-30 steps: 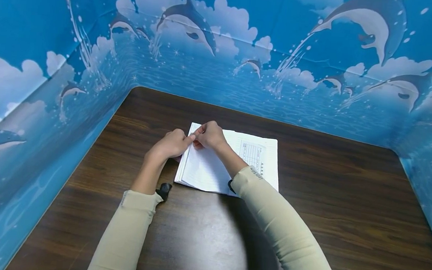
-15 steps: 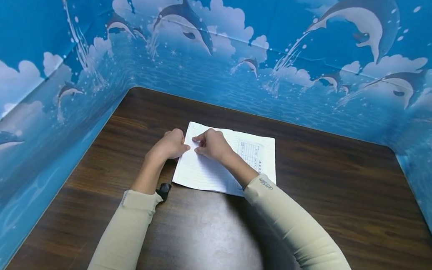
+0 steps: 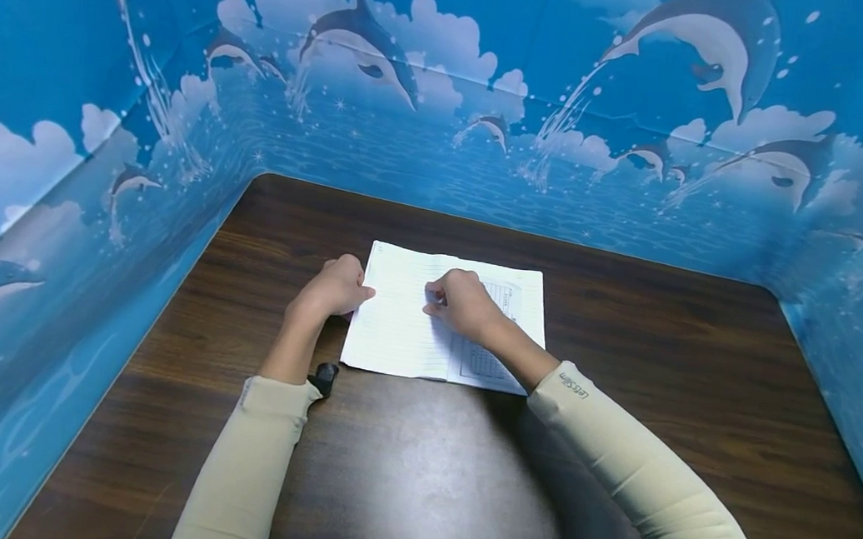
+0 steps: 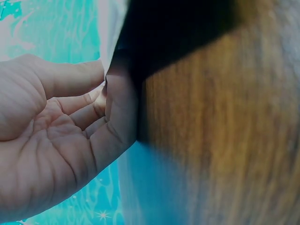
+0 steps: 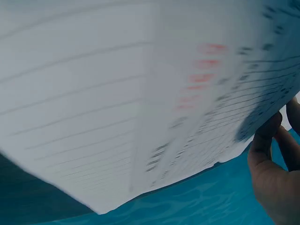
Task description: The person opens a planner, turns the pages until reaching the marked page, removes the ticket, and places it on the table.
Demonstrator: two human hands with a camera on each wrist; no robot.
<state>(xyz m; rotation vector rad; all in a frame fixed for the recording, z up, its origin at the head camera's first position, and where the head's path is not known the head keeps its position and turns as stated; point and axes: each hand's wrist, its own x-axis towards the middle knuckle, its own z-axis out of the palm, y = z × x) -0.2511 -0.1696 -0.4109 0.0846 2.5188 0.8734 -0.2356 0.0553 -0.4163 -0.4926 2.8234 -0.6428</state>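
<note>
An open notebook (image 3: pixel 396 342) with white pages lies on the table. Its left page is ruled, and its right page carries a printed table (image 3: pixel 485 365). My left hand (image 3: pixel 336 286) holds the notebook's left edge, thumb on top and fingers underneath. In the left wrist view the same hand (image 4: pixel 61 126) pinches the paper edge (image 4: pixel 111 35). Above the right page near the fold is my right hand (image 3: pixel 466 305), fingers bent and tips apart. In the right wrist view this hand (image 5: pixel 276 173) is beside the far page edge; red and dark print shows on the page (image 5: pixel 187 93).
The dark wood-grain table (image 3: pixel 664 386) extends around the notebook. A blue dolphin-print curtain (image 3: pixel 440 153) stands along its back and sides. A small black device (image 3: pixel 324 377) sits on my left wrist, at the sleeve's end.
My right hand has left the notebook's left edge and moved right across the page toward the fold. The left page edges now lie flatter together. My left hand has stayed at the left edge.
</note>
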